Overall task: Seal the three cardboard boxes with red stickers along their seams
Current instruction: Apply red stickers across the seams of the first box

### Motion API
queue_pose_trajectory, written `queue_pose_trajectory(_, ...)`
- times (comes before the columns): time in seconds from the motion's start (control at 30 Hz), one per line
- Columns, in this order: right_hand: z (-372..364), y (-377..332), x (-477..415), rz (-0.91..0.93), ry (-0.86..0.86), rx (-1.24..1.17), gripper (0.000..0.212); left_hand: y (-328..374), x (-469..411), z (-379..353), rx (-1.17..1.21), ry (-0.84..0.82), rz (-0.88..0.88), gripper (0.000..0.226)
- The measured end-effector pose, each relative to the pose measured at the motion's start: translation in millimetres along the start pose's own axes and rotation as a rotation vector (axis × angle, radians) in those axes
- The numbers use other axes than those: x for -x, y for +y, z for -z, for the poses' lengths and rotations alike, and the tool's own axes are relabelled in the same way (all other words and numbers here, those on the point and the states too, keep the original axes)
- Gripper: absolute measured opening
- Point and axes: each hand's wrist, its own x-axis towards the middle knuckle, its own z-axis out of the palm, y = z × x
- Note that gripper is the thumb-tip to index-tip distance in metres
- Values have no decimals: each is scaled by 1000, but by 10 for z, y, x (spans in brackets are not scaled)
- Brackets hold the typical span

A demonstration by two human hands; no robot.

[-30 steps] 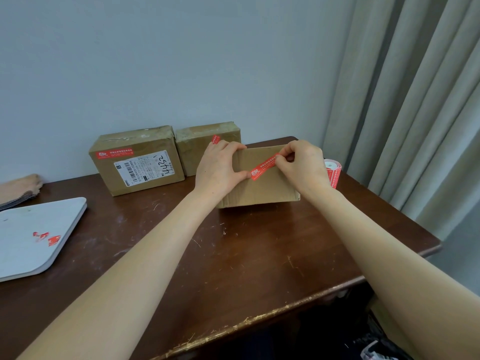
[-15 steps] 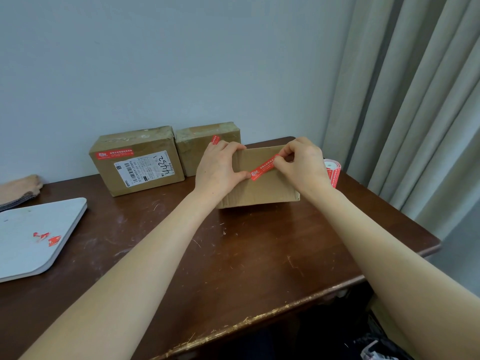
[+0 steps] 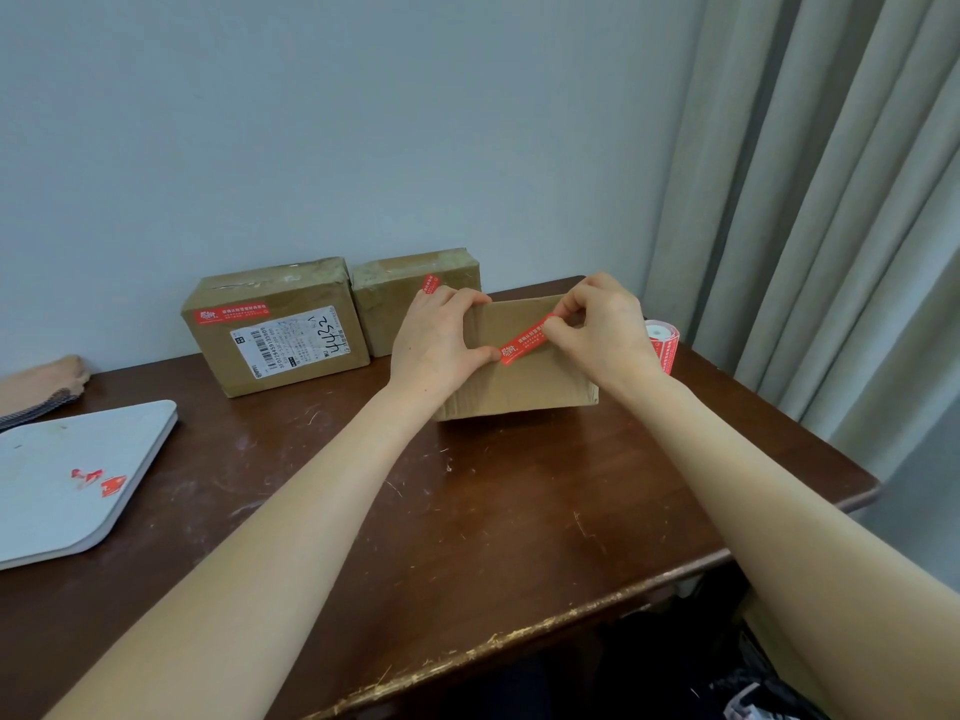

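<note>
Person's left hand (image 3: 436,345) gripping left end of cardboard box (image 3: 519,389), thumb pressing left tip of red sticker (image 3: 524,341); right hand (image 3: 597,335) pinching sticker's right tip. Box sitting far right on tabletop (image 3: 467,511), open scratched wood stretching toward worn near edge. Labelled box (image 3: 275,330) and smaller box (image 3: 395,298), partly covered by left hand, standing against far wall. Sticker roll (image 3: 664,348) peeking from behind right hand. Sticker print proving too small to read.

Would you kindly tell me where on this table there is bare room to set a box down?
Bare table lies between the white board and the held box, out to the near edge, though the forearms cross it. The back is crowded: labelled box, smaller box, held box with red sticker, sticker roll beside it.
</note>
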Motion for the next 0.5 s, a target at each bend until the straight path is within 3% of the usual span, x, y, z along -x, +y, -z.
queue_pose_trajectory(0.2, 47, -23, -9, -13, 4, -35, 26, 11, 20, 7, -13, 5, 4, 56)
queue_pose_trajectory(0.5, 218, -142, -14, -69, 51, -117, 12, 51, 122, 34, -22, 46, -43, 46)
